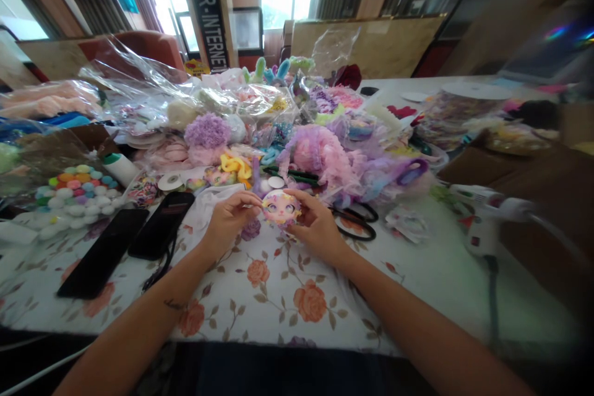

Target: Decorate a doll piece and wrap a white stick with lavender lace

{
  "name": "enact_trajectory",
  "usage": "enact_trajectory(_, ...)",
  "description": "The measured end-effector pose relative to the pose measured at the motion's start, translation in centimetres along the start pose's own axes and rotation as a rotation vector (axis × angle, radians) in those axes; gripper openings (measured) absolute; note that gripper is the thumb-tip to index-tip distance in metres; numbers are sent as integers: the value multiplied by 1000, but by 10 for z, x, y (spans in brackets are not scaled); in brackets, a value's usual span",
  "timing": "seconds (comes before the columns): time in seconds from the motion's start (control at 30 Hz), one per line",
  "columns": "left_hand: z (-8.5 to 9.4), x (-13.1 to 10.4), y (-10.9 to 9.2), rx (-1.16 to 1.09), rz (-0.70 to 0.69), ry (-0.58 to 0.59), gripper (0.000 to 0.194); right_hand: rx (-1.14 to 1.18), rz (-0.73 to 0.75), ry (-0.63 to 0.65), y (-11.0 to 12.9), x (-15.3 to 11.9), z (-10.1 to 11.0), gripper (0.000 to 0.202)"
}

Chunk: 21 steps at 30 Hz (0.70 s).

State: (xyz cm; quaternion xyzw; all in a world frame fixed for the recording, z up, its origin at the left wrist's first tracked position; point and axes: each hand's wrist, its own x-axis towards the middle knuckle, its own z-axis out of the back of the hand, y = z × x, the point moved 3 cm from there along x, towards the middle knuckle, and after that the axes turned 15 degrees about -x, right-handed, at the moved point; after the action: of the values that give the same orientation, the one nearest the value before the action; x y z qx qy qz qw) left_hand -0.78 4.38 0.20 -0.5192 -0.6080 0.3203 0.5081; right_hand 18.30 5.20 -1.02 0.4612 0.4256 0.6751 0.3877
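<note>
A small round doll face with big painted eyes and colourful trim is held up above the flowered tablecloth. My right hand grips its right edge between thumb and fingers. At the left edge, my left hand is closed in a pinch, its fingertips against the rim. Just behind the face lie a white round piece and yellow fabric strips. Black-handled scissors rest to the right of my right hand, their blades out of sight.
Two black phones lie at left beside bagged pompoms. Pink ruffled trim, a purple pompom and plastic bags are heaped at the back. A white glue gun with its cord stands at right near brown cardboard.
</note>
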Motion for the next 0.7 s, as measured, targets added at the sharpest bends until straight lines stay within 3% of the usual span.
enact_trajectory(0.2, 5, 1, 6, -94, 84, -65, 21, -42, 3, 1, -2, 1, 2, 56)
enact_trajectory(0.4, -6, -4, 6, -150, 232, 109, 44, -327, 144, -30, -1, -4, 1, 55)
enact_trajectory(0.57, -8, -10, 2, -76, 160, 65, 44, -616, 243, -88, -5, -7, 2, 56)
enact_trajectory(0.7, -10, -13, -4, 25, 38, 48, 43, -661, 276, -84, -7, -9, 0, 56)
